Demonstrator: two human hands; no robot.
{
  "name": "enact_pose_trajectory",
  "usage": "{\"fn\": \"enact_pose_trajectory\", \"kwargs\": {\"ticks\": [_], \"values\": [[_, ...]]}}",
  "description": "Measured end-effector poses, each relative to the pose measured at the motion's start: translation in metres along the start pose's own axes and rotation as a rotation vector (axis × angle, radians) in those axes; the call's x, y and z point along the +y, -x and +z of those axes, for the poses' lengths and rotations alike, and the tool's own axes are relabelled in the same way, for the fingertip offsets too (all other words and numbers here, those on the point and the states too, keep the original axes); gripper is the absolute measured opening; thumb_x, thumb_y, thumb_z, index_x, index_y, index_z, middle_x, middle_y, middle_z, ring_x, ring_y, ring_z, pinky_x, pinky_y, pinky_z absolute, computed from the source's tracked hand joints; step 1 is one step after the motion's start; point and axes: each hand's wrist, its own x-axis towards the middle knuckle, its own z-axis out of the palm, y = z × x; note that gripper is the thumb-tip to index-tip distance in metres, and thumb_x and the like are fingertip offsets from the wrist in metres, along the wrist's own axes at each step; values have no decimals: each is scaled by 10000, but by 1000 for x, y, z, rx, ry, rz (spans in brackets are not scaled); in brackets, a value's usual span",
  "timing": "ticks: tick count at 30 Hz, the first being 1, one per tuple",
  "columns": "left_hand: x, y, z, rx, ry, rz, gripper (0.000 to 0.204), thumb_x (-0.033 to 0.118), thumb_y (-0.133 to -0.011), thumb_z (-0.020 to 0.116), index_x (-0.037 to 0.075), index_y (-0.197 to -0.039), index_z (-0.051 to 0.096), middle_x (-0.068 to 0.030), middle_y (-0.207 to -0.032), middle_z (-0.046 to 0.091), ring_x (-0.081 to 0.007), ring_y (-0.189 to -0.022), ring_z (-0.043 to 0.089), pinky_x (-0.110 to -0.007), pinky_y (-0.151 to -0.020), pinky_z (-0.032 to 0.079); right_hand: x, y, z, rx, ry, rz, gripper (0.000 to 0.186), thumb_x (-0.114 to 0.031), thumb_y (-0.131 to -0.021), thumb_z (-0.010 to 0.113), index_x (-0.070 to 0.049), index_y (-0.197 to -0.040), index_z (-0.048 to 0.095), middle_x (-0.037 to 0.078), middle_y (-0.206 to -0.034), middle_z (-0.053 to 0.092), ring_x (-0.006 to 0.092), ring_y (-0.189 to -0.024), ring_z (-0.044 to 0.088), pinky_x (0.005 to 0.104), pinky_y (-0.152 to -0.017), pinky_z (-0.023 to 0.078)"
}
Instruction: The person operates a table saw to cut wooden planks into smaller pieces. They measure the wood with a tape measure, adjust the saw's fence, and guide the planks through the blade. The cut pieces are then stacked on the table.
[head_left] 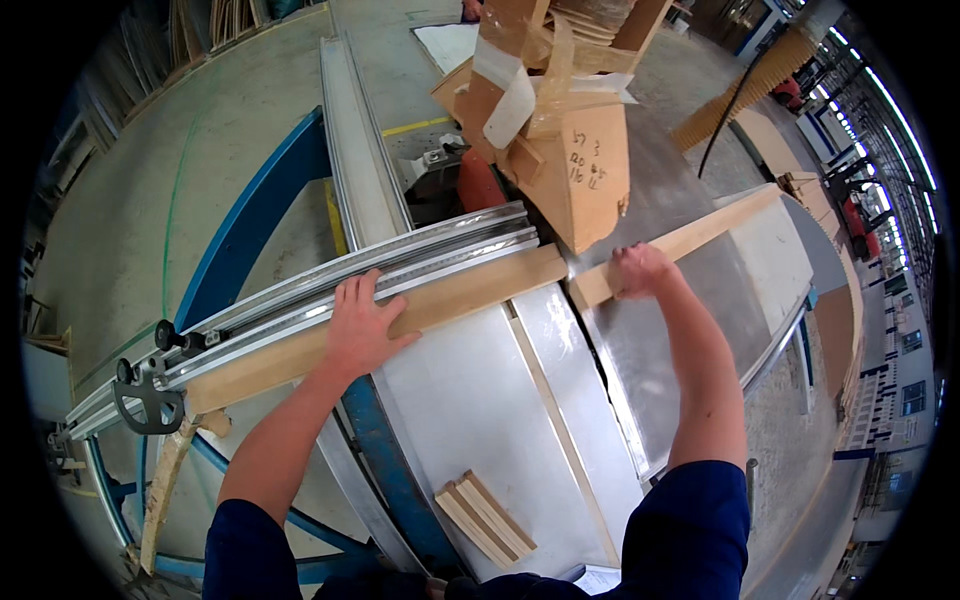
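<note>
Left hand (362, 328) spread wide, pressed on long board (475, 294) alongside metal fence (440, 257). Right hand (642, 271) curled around shorter board (718, 228) near its left end, over tabletop (650, 350).

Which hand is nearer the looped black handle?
Left. The left hand rests on the long board, to the handle's right; the right hand is farther right, gripping another board.

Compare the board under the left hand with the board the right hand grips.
The left board looks longer than the right board. The left board lies along the metal rail; the right board lies past the rail's end. Both are pale, straight wood.
</note>
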Motion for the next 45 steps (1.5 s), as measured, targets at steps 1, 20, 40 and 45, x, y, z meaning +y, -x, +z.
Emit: {"fn": "enact_pose_trajectory", "kwargs": {"ticks": [1, 20, 40, 45], "values": [[1, -2, 0, 9, 7, 5, 445, 405, -716, 839, 139, -1040, 693, -234, -1343, 453, -419, -1240, 406, -529, -1063, 328, 1, 8, 4, -35, 28, -37, 610, -435, -640, 841, -23, -1047, 649, 158, -933, 738, 345, -884, 722, 438, -806, 596], [-13, 16, -3, 48, 131, -54, 498, 363, -738, 844, 134, -1131, 643, -245, -1390, 443, -448, -1300, 388, -560, -1117, 312, -98, 202, 60, -162, -41, -94, 549, -374, -664, 784, -22, -1039, 593, 140, -971, 672, 325, -993, 665, 410, -922, 530], [-98, 187, -47, 1011, 2032, -1124, 512, 328, -934, 740, 123, -1352, 526, -75, -1254, 617, -226, -1172, 584, -417, -1015, 479, -316, 180, -122, 479, -700, 80, 873, -78, -741, 763, 18, -1495, 335, 245, -1508, 393, 430, -1436, 333, 473, -1228, 258], [-1, 139, -236, 984, 1668, -476, 474, 273, -947, 727, 49, -1317, 533, -81, -1261, 612, -214, -1185, 588, -411, -1019, 474, -368, 138, -231, 894, -725, 57, 1053, -210, -711, 861, -3, -1542, 248, 269, -1553, 313, 437, -1472, 271, 475, -1232, 245]]}}
